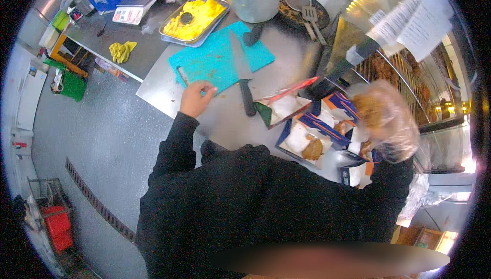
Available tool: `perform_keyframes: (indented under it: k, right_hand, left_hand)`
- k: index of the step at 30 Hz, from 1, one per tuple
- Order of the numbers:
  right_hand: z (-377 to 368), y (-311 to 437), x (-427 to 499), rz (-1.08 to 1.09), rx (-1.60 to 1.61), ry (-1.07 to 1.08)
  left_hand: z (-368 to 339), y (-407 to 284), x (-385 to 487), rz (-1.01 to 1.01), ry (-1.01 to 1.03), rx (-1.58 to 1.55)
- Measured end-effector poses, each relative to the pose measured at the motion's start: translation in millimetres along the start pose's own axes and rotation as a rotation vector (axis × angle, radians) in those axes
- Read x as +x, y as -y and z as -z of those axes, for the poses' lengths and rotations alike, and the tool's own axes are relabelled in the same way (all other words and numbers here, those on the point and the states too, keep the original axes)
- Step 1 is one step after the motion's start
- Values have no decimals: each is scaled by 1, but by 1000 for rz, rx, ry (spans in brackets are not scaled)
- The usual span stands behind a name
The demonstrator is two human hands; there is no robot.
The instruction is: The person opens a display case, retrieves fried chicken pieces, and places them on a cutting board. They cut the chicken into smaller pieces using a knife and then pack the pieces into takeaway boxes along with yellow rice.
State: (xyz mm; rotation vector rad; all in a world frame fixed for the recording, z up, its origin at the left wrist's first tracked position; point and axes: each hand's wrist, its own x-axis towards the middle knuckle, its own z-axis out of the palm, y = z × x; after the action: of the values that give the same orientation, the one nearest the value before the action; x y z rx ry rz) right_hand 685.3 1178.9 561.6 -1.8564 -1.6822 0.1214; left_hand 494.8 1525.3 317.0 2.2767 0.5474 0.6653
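My left hand (197,98) is bare and loosely curled, its thumb apart from its fingers, by the near left corner of a turquoise cutting board (207,62). A large kitchen knife (245,83) lies with its blade across the board and its black handle towards me. At the right, my right hand (387,125), blurred and wrapped in clear plastic, grips a browned piece of fried food (364,108). Below it stand open cardboard boxes. One navy box (285,139) holds white paper and a browned piece of food (312,148); a red-and-green box (264,112) shows only a white lining.
A lit glass food warmer (406,83) with racks borders the right, papers (418,21) hanging over it. Behind the board are a metal tray (165,35) of yellow food, a plastic-lined bucket (253,2) and a pan (285,14) with a slotted turner (310,13).
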Motion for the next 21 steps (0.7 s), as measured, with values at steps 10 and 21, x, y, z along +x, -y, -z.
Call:
perform_keyframes:
  k: [10, 21]
  right_hand:
    - [-293, -67, 262, -357, -320, 643]
    - [-270, -242, 260, -148, -1129, 115]
  left_hand:
    - [38, 79, 36, -80, 116, -84]
    - [58, 162, 39, -318, 112, -16]
